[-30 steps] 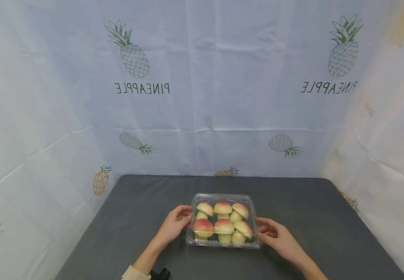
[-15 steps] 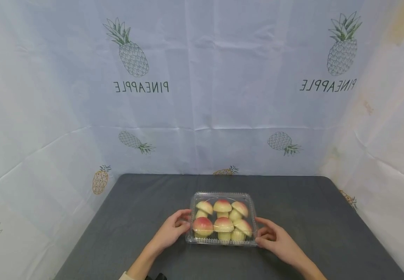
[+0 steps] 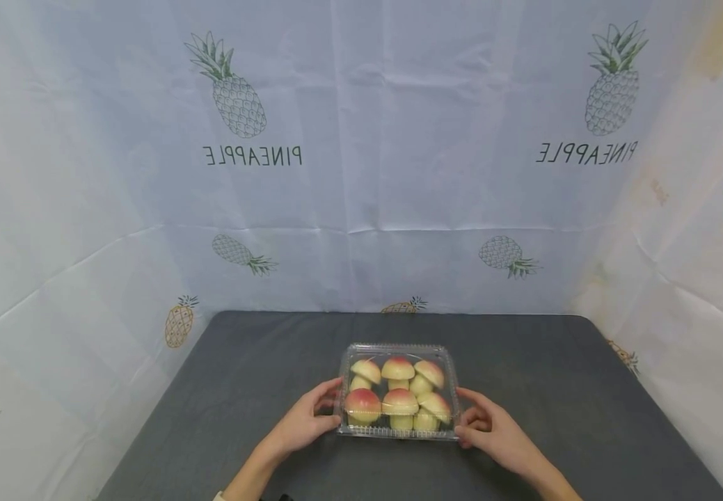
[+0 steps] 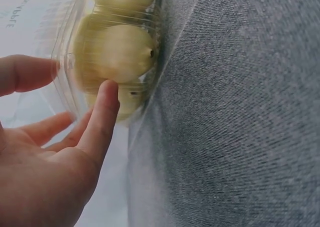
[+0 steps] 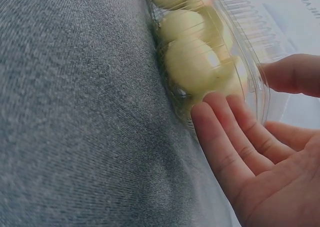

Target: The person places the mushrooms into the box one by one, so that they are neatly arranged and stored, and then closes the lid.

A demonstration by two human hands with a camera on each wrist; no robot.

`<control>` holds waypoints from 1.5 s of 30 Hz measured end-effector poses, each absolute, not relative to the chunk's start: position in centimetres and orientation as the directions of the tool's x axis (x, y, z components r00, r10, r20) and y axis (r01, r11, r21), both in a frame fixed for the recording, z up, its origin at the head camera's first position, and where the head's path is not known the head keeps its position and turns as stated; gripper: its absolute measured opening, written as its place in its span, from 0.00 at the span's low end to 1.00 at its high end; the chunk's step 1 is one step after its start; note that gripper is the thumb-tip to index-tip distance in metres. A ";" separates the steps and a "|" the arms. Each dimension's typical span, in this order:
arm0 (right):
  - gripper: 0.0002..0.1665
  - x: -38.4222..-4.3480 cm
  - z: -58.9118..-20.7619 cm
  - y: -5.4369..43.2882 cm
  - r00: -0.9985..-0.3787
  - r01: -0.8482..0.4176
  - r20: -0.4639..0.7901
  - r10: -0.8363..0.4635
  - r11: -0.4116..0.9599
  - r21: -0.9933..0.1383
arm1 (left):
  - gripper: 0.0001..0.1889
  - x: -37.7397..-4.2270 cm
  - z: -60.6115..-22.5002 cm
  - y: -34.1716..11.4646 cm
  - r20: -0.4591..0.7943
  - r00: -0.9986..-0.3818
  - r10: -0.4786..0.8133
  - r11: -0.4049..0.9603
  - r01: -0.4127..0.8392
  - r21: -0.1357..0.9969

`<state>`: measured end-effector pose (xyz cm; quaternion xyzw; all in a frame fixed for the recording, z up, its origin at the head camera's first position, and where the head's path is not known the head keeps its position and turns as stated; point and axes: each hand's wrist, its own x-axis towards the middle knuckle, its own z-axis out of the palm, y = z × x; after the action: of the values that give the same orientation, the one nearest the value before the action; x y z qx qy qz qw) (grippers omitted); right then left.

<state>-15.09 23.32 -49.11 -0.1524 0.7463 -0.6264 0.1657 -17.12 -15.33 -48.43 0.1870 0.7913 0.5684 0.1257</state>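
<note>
A clear plastic clamshell box (image 3: pixel 370 432) sits on the dark grey table in the head view. Inside stand two rows of mushroom-shaped pieces (image 3: pixel 399 401) with red-and-yellow domed caps and pale yellow stems. At the box's left side, my left hand (image 3: pixel 303 419) holds its edge. Its thumb (image 4: pixel 35 73) is at the protruding rim, the other fingers below against the side wall. My right hand (image 3: pixel 497 433) grips the opposite edge likewise, its thumb (image 5: pixel 292 74) at the rim and fingertips (image 5: pixel 202 114) low on the wall. The lid lies over the pieces.
The grey table (image 3: pixel 261 362) reaches back to a white cloth curtain (image 3: pixel 361 160) printed with pineapples, which also closes off both sides. A small dark object (image 3: pixel 285 497) shows beside the left wrist at the bottom edge.
My left hand has slid slightly down along the box's side, its thumb now by the front corner. The right thumb has shifted slightly left. The box stays nearly in place.
</note>
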 end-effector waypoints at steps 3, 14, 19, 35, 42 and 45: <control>0.47 -15.1 -49.2 23.2 -0.898 -0.012 -0.058 -0.437 0.156 -0.988 | 0.38 -17.1 -48.6 -15.5 0.013 -0.890 0.455 0.269 0.152 0.951; 0.47 -15.2 -49.4 23.0 -0.900 0.003 -0.057 -0.432 0.124 -0.992 | 0.41 -17.3 -48.8 -15.5 -0.017 -0.887 0.462 0.228 0.100 0.968; 0.47 -15.3 -49.5 22.8 -0.903 0.014 -0.054 -0.426 0.097 -0.995 | 0.41 -17.5 -49.1 -15.3 0.004 -0.890 0.456 0.229 0.121 0.966; 0.49 -15.8 -49.9 22.5 -0.908 0.078 -0.096 -0.407 0.060 -0.995 | 0.42 -17.4 -49.2 -15.2 0.015 -0.904 0.428 0.213 0.117 0.970; 0.49 -15.9 -49.9 22.4 -0.916 0.087 -0.108 -0.386 0.070 -0.994 | 0.42 -17.7 -49.0 -15.0 -0.006 -0.903 0.430 0.239 0.108 0.965; 0.49 -15.9 -49.9 22.3 -0.921 0.080 -0.101 -0.375 0.072 -0.994 | 0.42 -17.8 -49.1 -14.9 -0.008 -0.902 0.432 0.238 0.105 0.966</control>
<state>-15.92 22.33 -49.88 -0.1038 0.7122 -0.6734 0.1689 -17.83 -14.95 -49.08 0.1736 0.7745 0.5924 0.1380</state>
